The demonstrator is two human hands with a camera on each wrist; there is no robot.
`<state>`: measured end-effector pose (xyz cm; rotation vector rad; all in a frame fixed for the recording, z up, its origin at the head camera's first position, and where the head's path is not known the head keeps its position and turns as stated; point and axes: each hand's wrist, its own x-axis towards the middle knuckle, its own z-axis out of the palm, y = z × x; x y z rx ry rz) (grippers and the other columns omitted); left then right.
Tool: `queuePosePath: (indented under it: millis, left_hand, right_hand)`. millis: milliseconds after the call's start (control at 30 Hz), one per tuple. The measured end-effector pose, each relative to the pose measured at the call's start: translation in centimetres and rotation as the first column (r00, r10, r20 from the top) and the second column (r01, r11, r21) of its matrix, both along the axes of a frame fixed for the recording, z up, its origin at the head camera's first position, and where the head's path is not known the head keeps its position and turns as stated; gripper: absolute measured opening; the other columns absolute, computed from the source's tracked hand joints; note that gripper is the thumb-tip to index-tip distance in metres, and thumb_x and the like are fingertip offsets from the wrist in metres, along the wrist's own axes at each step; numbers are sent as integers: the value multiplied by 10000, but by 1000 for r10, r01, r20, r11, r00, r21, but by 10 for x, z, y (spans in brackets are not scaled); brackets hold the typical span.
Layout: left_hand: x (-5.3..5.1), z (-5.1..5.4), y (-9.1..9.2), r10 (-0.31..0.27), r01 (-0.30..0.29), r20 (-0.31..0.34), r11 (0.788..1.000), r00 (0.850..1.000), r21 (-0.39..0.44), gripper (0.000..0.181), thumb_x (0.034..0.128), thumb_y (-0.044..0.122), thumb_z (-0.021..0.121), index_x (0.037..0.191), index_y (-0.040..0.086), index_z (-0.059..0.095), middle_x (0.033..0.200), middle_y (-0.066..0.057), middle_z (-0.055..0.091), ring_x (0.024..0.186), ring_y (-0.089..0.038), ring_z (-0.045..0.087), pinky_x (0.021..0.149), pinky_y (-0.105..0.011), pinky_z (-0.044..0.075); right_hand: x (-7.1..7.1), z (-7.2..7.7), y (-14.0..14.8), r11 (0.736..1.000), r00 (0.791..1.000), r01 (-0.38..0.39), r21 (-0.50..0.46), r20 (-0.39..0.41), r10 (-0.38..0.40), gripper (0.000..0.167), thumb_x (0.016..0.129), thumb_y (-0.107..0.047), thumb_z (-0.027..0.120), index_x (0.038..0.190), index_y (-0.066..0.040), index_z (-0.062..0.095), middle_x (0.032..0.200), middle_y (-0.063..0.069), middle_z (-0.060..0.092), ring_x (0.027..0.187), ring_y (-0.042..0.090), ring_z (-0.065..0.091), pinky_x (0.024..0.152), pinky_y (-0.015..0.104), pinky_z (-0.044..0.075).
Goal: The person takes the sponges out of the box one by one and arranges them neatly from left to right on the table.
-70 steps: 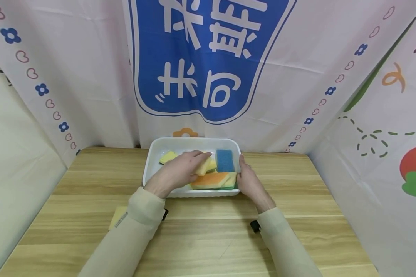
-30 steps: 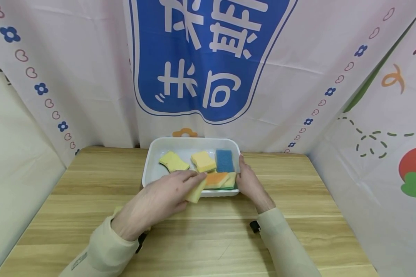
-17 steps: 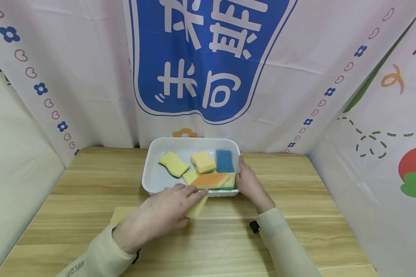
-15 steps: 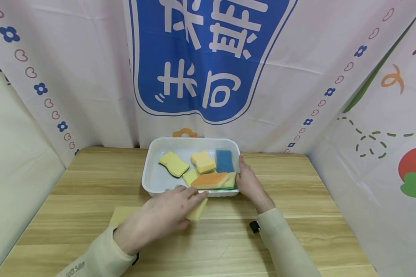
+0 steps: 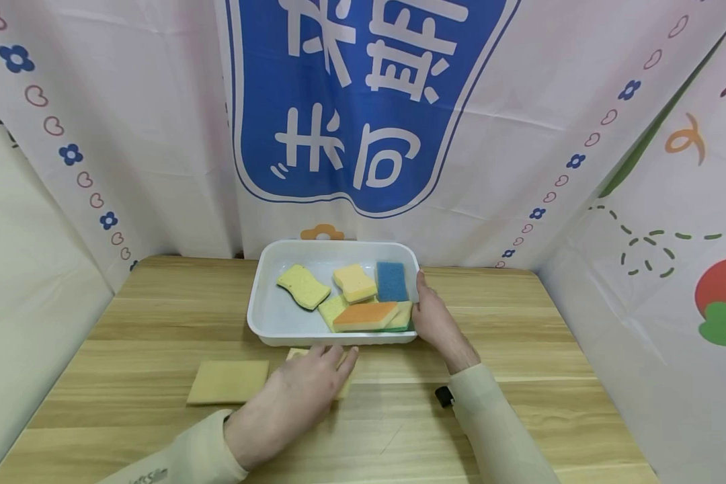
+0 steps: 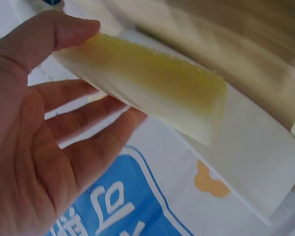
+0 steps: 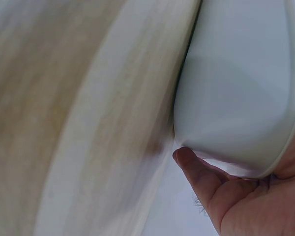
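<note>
My left hand (image 5: 293, 396) is over the table just in front of the white plastic tray (image 5: 305, 341). It holds a pale yellow sponge (image 6: 162, 81) between thumb and fingertips, as the left wrist view shows; from the head, most of that sponge is covered by the hand. My right hand (image 5: 437, 319) grips the tray's right end, its thumb (image 7: 194, 169) against the outer wall. Inside the tray lie a wavy yellow sponge (image 5: 304, 286), a pale yellow one (image 5: 355, 281), a blue one (image 5: 391, 281), an orange-topped one (image 5: 364, 316) and others partly beneath.
Another flat yellow sponge (image 5: 230, 382) lies on the wooden table (image 5: 520, 376), left of the left hand. Behind the tray hangs a printed cloth (image 5: 175, 134), close to the table's back edge.
My left hand took a yellow sponge out of the tray, over its front wall, and lowered it toward the table in front. My right hand stays on the tray's right end.
</note>
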<state>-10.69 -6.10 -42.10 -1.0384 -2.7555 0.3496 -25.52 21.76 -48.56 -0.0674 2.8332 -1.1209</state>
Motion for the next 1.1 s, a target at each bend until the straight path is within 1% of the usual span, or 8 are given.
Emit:
queuePosePath:
  millis: [33, 100, 233, 367, 467, 667, 800, 1100]
  left_hand:
    - [2, -3, 2, 18, -18, -9, 1000, 1000, -10, 771, 924, 317, 1000, 1617, 171, 693, 1352, -39, 776, 1121, -210, 768, 632, -276, 668]
    - [5, -9, 6, 55, -56, -25, 997, 998, -49, 691, 983, 274, 949, 1622, 196, 695, 1280, -34, 766, 1039, -184, 738, 554, -246, 615]
    - [11, -20, 12, 112, -118, -72, 989, 991, -92, 600, 1049, 191, 863, 1626, 233, 702, 1161, -41, 737, 939, -137, 692, 499, -215, 559]
    - [15, -30, 14, 118, -134, -137, 984, 984, -113, 573, 1050, 184, 848, 1606, 247, 725, 1073, -48, 711, 891, -109, 667, 470, -192, 517]
    - [15, -36, 13, 112, -136, -158, 978, 981, -155, 541, 1068, 213, 825, 1600, 258, 732, 1052, -48, 708, 870, -104, 642, 470, -182, 501]
    - [15, -41, 9, 138, -173, -159, 958, 978, -228, 518, 1101, 223, 774, 1613, 284, 718, 1028, -38, 693, 828, -96, 581, 483, -180, 477]
    - [13, -42, 6, 139, -177, -163, 951, 977, -252, 496, 1118, 243, 753, 1612, 275, 720, 1019, -42, 701, 812, -89, 571, 509, -178, 491]
    - [10, -42, 4, 146, -172, -133, 962, 980, -211, 446, 1095, 252, 773, 1541, 260, 775, 1030, -42, 735, 835, -97, 619, 534, -180, 518]
  right_hand:
    - [0, 0, 0, 1000, 1000, 1, 0, 1, -1, 725, 1197, 18, 361, 1856, 21, 57, 1907, 317, 269, 1777, 449, 327, 1420, 633, 361]
    - [0, 0, 0, 1000, 1000, 1, 4, 3, -1, 727, 1198, 15, 360, 1858, 15, 55, 1910, 313, 266, 1779, 449, 325, 1426, 634, 352]
    - [0, 0, 0, 1000, 1000, 2, 6, 8, -2, 728, 1200, 11, 355, 1861, 5, 51, 1915, 304, 260, 1786, 449, 313, 1436, 637, 334]
    - [1, 0, -1, 1000, 1000, 3, 8, 10, -3, 727, 1203, 8, 359, 1862, 4, 52, 1914, 302, 269, 1785, 451, 318, 1437, 639, 336]
    - [0, 0, -1, 1000, 1000, 4, 11, 7, -4, 726, 1204, 5, 367, 1861, 7, 58, 1911, 304, 274, 1784, 452, 322, 1437, 639, 338]
    - [0, 0, -1, 1000, 1000, 2, 15, 0, -2, 721, 1204, 4, 376, 1859, 22, 75, 1908, 307, 278, 1781, 457, 325, 1436, 642, 339]
    - [0, 0, 0, 1000, 1000, 2, 16, 0, -2, 721, 1203, 4, 375, 1860, 20, 77, 1910, 307, 275, 1780, 459, 327, 1435, 645, 339]
    - [-1, -2, 0, 1000, 1000, 5, 11, 11, -5, 735, 1198, 14, 370, 1863, 5, 58, 1909, 311, 273, 1778, 460, 331, 1420, 644, 360]
